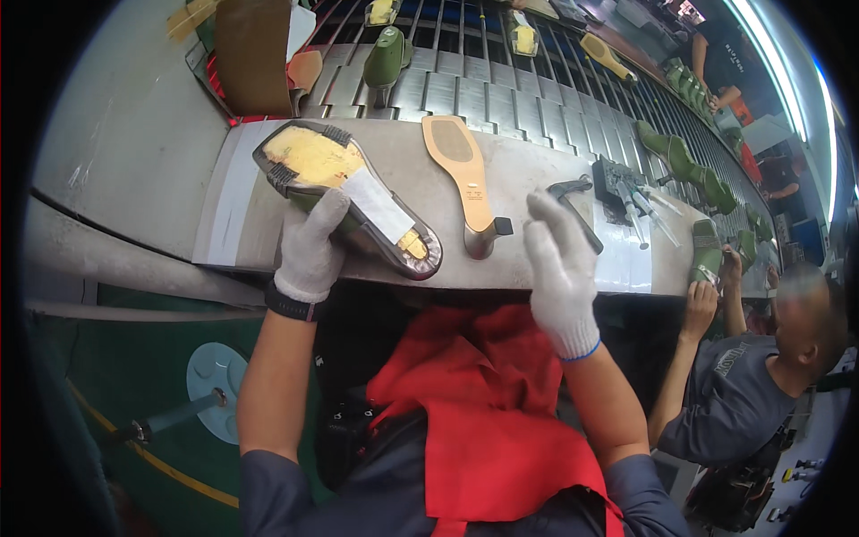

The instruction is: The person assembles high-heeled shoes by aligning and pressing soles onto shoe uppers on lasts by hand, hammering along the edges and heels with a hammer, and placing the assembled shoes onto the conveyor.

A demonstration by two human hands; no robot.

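My left hand [309,246], in a white glove, grips a green shoe upper [367,234] near its side. Its underside is turned up, showing a yellow bottom, a white strip along the middle and a dark rim. Just right of it on the metal bench lies a tan shoe sole [455,148] with a heel [480,242] fixed at its near end. My right hand [562,268], also gloved, hovers over the bench's front edge with fingers stretched out and nothing in it. Beside its fingertips lies a hammer [577,210], partly hidden by the hand.
Syringe-like tubes [637,215] sit by a dark block on the right. Beyond the bench, a slatted metal conveyor [528,112] carries several green shoes, one a green heeled shoe [387,58]. A brown sheet [253,58] stands at left. A co-worker [743,385] handles a green shoe at right.
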